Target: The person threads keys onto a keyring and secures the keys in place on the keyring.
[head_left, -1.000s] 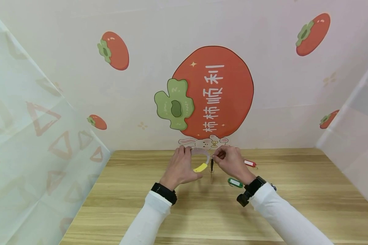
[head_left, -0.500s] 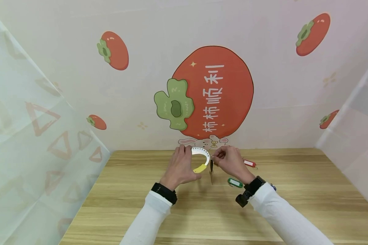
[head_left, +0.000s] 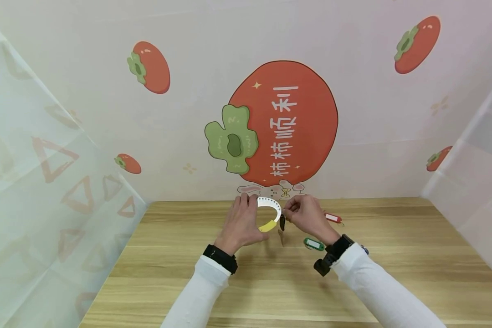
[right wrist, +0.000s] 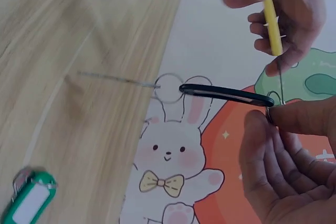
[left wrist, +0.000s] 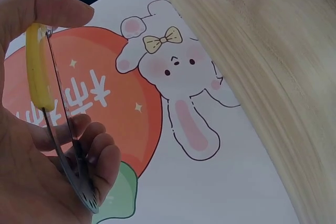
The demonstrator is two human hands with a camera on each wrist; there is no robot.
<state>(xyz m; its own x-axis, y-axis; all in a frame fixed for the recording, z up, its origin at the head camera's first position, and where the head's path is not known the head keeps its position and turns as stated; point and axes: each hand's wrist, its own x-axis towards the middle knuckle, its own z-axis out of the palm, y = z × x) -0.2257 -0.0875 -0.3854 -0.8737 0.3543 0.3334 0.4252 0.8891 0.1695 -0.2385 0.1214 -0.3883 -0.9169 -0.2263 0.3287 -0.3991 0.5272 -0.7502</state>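
My left hand [head_left: 239,223] grips a flat metal hoop [head_left: 278,211] with a row of small holes. In the left wrist view the thumb lies at the hoop's yellow grip [left wrist: 40,72], and the fingers curl behind its far side. Beside the hoop's right edge, my right hand [head_left: 309,217] pinches a small split ring [right wrist: 270,113] between thumb and forefinger. A black key tag [right wrist: 226,94] hangs from this ring, and a key [right wrist: 118,80], seen nearly edge-on, hangs below on another ring [right wrist: 169,87]. Whether the split ring passes through a hole cannot be told.
On the wooden table [head_left: 246,291] lie a green key tag [head_left: 314,244] and a red key tag [head_left: 333,218], close to my right hand. A printed wall sheet [head_left: 188,114] rises behind the table's back edge.
The hoop's face, blurred and dull a second ago, now shows bright with its holes visible. The black tag and key have swung slightly left. Both hands stay almost in place.
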